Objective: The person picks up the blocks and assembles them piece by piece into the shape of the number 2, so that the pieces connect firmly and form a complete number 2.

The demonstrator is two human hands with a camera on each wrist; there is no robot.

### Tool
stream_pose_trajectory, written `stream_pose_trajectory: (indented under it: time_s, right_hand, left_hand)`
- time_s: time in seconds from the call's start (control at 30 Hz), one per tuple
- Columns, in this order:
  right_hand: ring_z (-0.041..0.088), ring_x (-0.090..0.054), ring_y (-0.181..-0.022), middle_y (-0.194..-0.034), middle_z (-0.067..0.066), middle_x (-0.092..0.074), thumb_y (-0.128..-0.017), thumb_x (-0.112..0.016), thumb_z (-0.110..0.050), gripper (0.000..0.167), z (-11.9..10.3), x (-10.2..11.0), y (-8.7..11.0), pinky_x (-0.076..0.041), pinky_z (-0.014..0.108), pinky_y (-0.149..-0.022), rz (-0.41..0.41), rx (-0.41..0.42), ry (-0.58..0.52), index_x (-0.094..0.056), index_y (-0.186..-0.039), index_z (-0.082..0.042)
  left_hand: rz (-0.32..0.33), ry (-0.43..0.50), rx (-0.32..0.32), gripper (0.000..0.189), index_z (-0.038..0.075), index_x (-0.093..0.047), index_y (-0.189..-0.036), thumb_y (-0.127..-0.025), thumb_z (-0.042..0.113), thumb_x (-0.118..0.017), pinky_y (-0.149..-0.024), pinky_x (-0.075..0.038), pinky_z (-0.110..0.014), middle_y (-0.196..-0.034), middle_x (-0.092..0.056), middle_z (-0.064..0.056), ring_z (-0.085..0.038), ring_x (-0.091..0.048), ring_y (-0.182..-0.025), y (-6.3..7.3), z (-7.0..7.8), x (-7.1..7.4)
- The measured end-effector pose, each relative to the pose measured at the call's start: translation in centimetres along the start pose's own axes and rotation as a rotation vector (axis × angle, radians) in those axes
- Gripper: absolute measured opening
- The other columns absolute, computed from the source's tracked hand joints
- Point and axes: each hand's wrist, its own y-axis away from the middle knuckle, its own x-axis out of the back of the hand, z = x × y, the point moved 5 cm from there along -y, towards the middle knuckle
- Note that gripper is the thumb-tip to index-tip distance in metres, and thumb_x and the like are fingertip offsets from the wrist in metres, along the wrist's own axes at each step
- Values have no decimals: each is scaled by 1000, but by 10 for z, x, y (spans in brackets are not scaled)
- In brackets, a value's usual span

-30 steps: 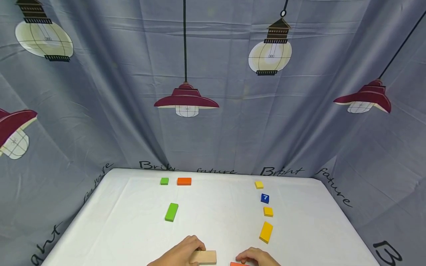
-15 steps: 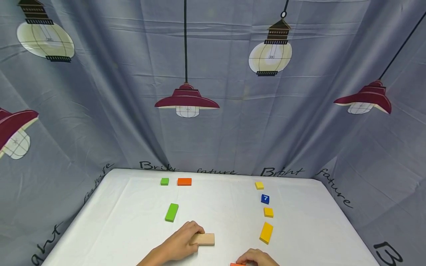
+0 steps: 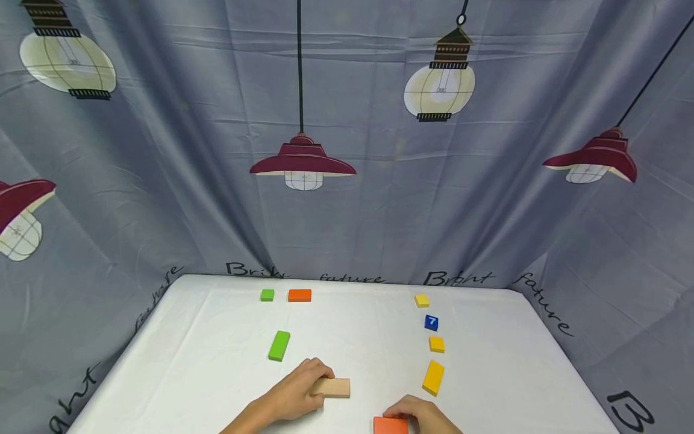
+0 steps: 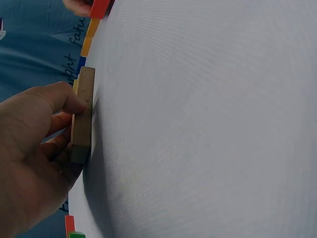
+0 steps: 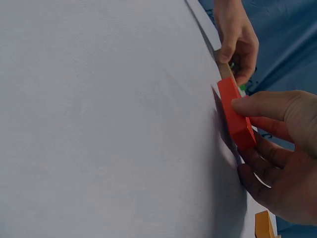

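My left hand [image 3: 295, 392] grips a plain wooden block [image 3: 335, 387] between thumb and fingers near the middle front of the table; the left wrist view has the thumb on the near side of the wooden block [image 4: 83, 119]. Lower and to the right, my right hand [image 3: 425, 415] pinches an orange-red block [image 3: 390, 425], partly cut off by the head view's bottom edge. In the right wrist view that orange-red block [image 5: 233, 111] is tilted over the cloth, thumb on one face and fingers on the other.
On the white table [image 3: 190, 374] lie a long green block [image 3: 279, 346], a small green block [image 3: 267, 295] and an orange block [image 3: 300, 295] at left. At right, a blue numbered block [image 3: 431, 323] stands among yellow blocks [image 3: 433, 378]. A grey printed curtain [image 3: 352, 229] hangs behind.
The left hand has moved forward with the wooden block, then nearly stopped. The right hand has brought the orange-red block slightly forward, so more of it shows.
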Motion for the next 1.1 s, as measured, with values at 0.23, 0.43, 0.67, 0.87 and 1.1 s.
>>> stream_pose_trajectory:
  time_s: [0.23,0.43,0.67,0.87,1.1]
  right_hand:
    - [15,-55,-90,-104,-8,-63,-82,-82,-13,30,-9,4,-20,-53,45,-91,105,-125,129,-73,-110,-17]
    - [14,-56,-93,-107,-10,-63,-81,-82,-13,33,-21,5,-37,-52,48,-93,186,-104,235,-73,-112,-20]
    - [13,-59,-99,-110,-8,-63,-84,-80,-11,33,-28,6,-51,-52,44,-93,206,0,272,-72,-115,-16]
    - [10,-57,-95,-108,-8,-63,-83,-80,-9,34,-25,5,-60,-53,38,-90,214,30,291,-72,-115,-14]
    - [11,-56,-94,-107,-7,-62,-82,-79,-8,33,-22,2,-67,-52,37,-88,208,26,272,-72,-114,-13]
  left_hand:
    - [0,3,10,32,15,-64,-117,-85,10,-69,-79,-45,-21,-110,-54,15,-2,-44,-93,-1,0,1]
    - [-8,5,16,32,17,-64,-117,-86,11,-69,-80,-45,-22,-110,-54,15,-2,-44,-95,-1,-1,1]
    - [-10,8,14,32,17,-64,-116,-85,10,-69,-80,-45,-22,-109,-54,14,-2,-44,-94,-1,-2,-1]
    - [-4,1,-2,31,17,-64,-116,-86,11,-69,-79,-45,-21,-109,-53,15,-2,-44,-93,-2,-4,-2]
    - [-2,9,-4,31,16,-65,-116,-86,10,-69,-79,-45,-21,-109,-54,14,-2,-44,-93,-1,-2,0]
